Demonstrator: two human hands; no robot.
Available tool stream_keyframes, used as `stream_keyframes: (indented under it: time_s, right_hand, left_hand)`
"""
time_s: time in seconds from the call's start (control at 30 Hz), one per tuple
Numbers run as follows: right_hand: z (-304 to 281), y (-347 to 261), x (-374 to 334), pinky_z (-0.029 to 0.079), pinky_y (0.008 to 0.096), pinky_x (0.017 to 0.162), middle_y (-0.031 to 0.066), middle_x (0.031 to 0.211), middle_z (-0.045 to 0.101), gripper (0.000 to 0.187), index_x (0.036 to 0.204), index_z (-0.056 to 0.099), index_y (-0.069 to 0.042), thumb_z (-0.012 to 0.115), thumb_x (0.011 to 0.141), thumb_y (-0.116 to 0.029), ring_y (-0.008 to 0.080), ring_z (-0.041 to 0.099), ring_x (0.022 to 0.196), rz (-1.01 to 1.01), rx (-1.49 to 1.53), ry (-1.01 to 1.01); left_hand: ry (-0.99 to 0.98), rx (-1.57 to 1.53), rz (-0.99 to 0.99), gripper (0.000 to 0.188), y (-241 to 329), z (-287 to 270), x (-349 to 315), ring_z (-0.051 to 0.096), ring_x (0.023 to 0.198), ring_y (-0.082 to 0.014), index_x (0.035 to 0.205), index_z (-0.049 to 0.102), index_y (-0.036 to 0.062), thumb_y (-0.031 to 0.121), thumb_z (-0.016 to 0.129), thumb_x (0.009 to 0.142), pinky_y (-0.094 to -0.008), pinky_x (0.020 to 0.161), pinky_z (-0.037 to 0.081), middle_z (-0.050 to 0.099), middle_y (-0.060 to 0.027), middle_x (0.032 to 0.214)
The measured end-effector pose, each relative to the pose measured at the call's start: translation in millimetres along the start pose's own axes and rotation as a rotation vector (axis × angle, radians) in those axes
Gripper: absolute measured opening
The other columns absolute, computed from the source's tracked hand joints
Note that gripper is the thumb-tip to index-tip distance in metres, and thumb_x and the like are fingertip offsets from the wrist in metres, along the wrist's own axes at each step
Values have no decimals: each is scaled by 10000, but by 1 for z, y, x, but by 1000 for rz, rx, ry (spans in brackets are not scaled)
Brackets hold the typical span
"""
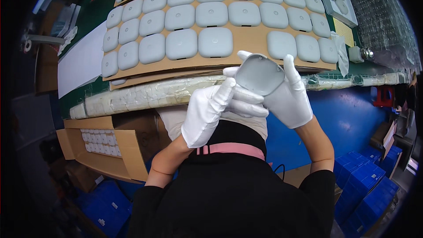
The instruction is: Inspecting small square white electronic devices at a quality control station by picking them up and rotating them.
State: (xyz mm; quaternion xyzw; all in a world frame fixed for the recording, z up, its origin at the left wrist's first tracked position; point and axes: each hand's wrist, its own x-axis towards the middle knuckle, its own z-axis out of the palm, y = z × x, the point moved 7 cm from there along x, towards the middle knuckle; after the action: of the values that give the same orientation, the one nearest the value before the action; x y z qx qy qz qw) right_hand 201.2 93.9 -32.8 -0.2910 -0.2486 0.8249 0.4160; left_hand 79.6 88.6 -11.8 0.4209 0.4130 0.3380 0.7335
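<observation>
A grey rounded-square plastic casing shell [261, 76] is held up in front of the table's edge, its hollow inner side turned toward me. My right hand [288, 103], in a white glove, grips it from beneath, with the thumb upright along the right edge and fingertips showing past the left edge. Just below and to the left is my left hand [211, 108], also gloved in white. Its fingers stretch out toward the shell's lower edge and its thumb stands apart; whether they touch the shell I cannot tell.
Several rows of similar grey casings [181, 44] lie on a cardboard sheet [250, 44], with one gap in the front row. Stacked clear plastic trays [374, 17] stand at right. An opened carton [134, 150] holding casings is at lower left; blue boxes [365, 185] stand at lower right.
</observation>
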Motion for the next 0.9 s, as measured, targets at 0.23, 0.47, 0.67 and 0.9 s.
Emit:
stream_keyframes:
  time_s: [0.23, 0.47, 0.67, 0.9]
  right_hand:
    - [-7, -9, 2, 177, 669, 1147, 383, 1554, 109, 949, 1560, 117, -26, 273, 941, -728, 607, 189, 1394, 90, 729, -170]
    - [-8, -17, -1, 137, 611, 1194, 350, 1559, 152, 1022, 1547, 136, 6, 250, 913, -786, 579, 192, 1410, 88, 579, -219]
    - [-8, -14, 0, 167, 672, 1149, 403, 1542, 109, 1002, 1545, 141, 6, 288, 919, -762, 608, 167, 1402, 85, 611, -199]
    - [-4, -12, 0, 171, 655, 1159, 402, 1539, 126, 1017, 1542, 159, 7, 283, 909, -779, 605, 184, 1399, 97, 607, -171]
  left_hand:
    - [46, 28, 3, 681, -13, -4, -3, 706, 608, -268, 846, 671, -64, 398, 234, 1087, -271, 668, 571, 684, -186, 617]
    - [-86, -44, 15, 636, -24, -9, -3, 720, 664, -274, 832, 679, -72, 363, 288, 1083, -259, 698, 568, 701, -210, 678]
    - [-106, -75, -1, 625, -26, -10, -5, 723, 683, -276, 845, 683, -79, 362, 308, 1079, -258, 714, 565, 707, -212, 694]
    - [-37, -14, 5, 681, -24, -11, -8, 711, 634, -309, 836, 670, -64, 399, 237, 1086, -289, 695, 589, 679, -208, 633]
